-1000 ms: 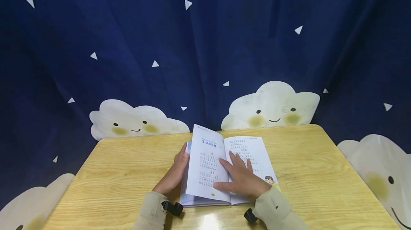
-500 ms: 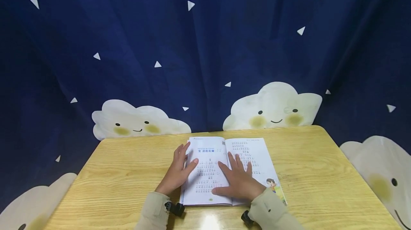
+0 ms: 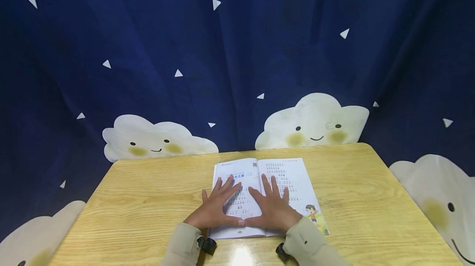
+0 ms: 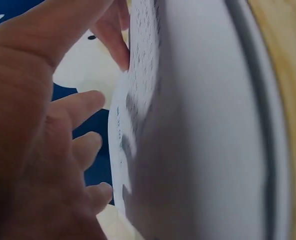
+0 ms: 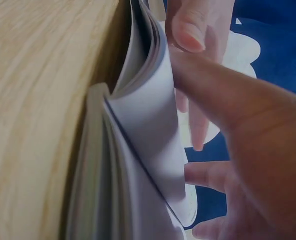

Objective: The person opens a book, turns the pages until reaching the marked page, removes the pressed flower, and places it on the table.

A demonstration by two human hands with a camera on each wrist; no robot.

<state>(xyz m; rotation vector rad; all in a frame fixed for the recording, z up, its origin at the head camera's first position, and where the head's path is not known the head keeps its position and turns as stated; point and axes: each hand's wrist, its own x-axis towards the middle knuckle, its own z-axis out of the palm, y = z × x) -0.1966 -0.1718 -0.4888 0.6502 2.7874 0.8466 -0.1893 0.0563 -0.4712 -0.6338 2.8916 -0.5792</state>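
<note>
An open book (image 3: 299,212) with printed text lies on the table, its left page (image 3: 227,168) headed in blue and its right page showing a cartoon child. My left hand (image 3: 217,208) is spread over the left page, fingers pointing away from me. My right hand (image 3: 275,210) spans the spine, with its thumb on the left page and longer fingers on the right one. Both thumb tips meet or nearly meet low on the left page. In the right wrist view, the book's page edges (image 5: 155,55) curve up near the spine. Neither hand grips anything.
The wooden table (image 3: 148,200) extends to both sides of the book. A dark blue curtain (image 3: 148,43) with white triangles and smiling clouds hangs behind it. Each wrist wears a small black camera, such as the left one (image 3: 207,245).
The left page, raised a second ago, has come down flat. My left hand has moved from the book's left edge rightward onto that page. My right hand has stayed nearly in place.
</note>
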